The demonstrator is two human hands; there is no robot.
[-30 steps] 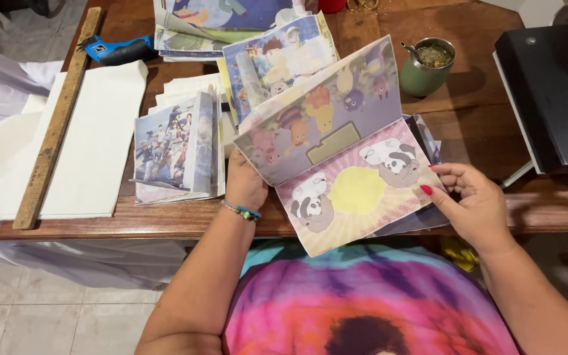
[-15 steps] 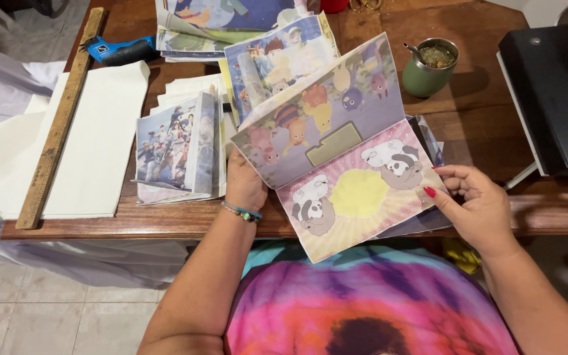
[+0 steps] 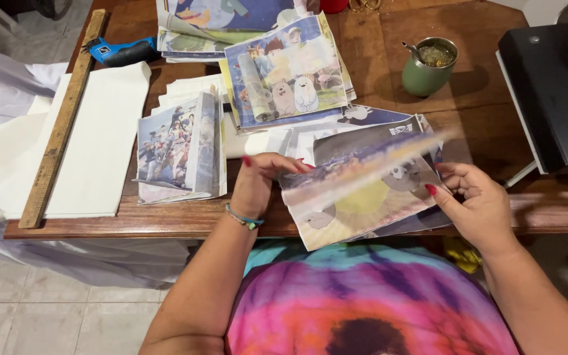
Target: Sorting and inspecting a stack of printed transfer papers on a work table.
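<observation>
The left hand sits at lower centre of the frame, fingers curled over the left edge of a glossy printed sheet with cartoon pandas on a pink and yellow ground, pinching it from above. The right hand, at lower right, holds the sheet's opposite edge between thumb and fingertips, the other fingers loosely spread. Half a second ago the upper half of this sheet stood up and open, showing a row of cartoon figures; now that flap is swinging down, blurred in motion, and nearly covers the panda half. My reading is that the sheet is being folded shut along its middle crease, so the step in hand is closing it rather than looking it over.

The sheet lies at the near edge of the brown wooden table, on top of other loose prints. Just to the left of it is a folded print of uniformed figures. Further left lie a cream fabric panel and a long wooden ruler. Beyond, at upper centre, a stack of cartoon bear prints; upper left, a blue power tool. At upper right stands a green cup with a metal straw, beside a black flat press.
</observation>
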